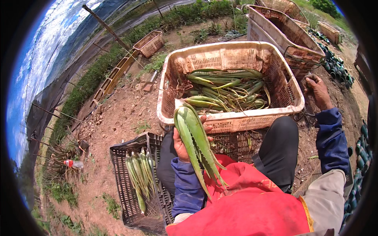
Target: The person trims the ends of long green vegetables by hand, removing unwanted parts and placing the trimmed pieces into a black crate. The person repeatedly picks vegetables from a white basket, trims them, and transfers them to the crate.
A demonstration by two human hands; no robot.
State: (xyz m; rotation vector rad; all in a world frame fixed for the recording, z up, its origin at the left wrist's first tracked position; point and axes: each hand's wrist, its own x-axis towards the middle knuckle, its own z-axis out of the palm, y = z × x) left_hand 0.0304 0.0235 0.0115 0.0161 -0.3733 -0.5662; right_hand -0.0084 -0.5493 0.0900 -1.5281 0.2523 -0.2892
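Red apron [256, 204] covers my front. My left hand [180, 146] is wrapped around an aloe plant [193, 131], its base near the pale crate [236, 122]; my right hand [318, 92] is curled beside that crate, whether around anything I cannot tell. More aloe [230, 88] lies inside; left, a black crate [125, 147] holds another bunch [138, 173].

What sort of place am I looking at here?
Probably an outdoor farm or plant nursery: bare soil, a dirt-stained pale crate holding spiky green plants, and another aloe-like plant in the left hand.
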